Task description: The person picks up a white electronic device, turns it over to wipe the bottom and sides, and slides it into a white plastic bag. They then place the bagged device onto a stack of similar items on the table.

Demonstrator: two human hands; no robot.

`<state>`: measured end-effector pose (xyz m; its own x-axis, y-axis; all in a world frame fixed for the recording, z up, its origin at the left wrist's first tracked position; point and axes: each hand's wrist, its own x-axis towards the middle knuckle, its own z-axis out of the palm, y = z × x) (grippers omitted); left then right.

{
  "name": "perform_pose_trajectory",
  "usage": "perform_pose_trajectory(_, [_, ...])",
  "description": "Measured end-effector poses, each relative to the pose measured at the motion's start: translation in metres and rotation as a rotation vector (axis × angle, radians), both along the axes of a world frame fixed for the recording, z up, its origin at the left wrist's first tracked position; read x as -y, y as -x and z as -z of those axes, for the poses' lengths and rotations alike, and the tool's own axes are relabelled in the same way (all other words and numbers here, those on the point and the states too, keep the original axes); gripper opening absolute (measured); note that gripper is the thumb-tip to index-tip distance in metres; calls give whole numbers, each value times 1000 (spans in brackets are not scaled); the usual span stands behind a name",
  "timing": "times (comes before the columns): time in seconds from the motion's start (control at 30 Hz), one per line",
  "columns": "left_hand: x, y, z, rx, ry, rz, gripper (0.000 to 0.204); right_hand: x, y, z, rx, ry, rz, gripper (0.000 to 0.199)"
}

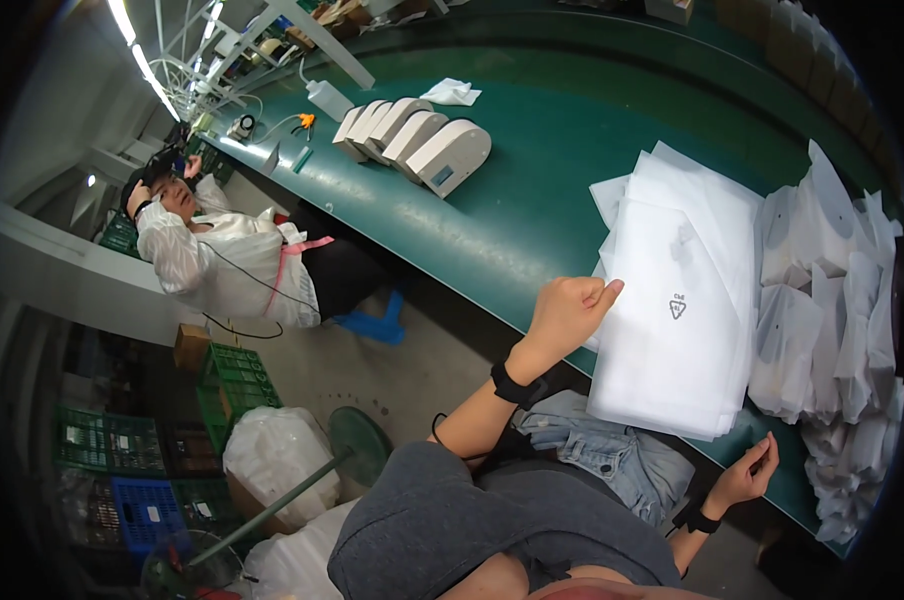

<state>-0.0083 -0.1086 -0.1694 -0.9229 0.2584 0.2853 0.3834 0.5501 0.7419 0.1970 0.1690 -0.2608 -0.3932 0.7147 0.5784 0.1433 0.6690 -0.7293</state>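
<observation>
Green conveyor belt (532, 200) carries my white bag stack (677, 310), left hand (564, 312) pinching its edge, right hand (747, 478) loose below.

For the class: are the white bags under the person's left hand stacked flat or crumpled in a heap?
Stacked flat: the white bags lie in an overlapping pile on the green table; left hand grips their edge.

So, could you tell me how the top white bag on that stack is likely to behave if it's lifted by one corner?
The top bag looks thin and translucent, so it would probably droop rather than stay flat. It seems light for its size. The left hand pinches its edge, and the smooth sheets in the stack already lie fanned, so they may slide over each other on the green table.
</observation>
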Motion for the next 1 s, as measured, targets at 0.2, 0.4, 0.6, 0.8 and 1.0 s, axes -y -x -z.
perform_pose_trajectory(0.2, [2,1,21,-71,349,30,48,1,2,-1,-9,-24,6,16])
perform_pose_trajectory(0.4, [-5,4,32,-134,407,-5,45,1,0,1,-18,14,0,15])
perform_pose_trajectory(0.6, [-8,4,42,-239,441,-17,45,2,2,0,-23,2,12,15])
perform_pose_trajectory(0.8, [-9,3,44,-292,458,-4,45,3,4,-3,-25,-37,21,15])
perform_pose_trajectory(1.0, [-7,3,44,-307,452,7,44,-5,-5,8,27,30,9,17])
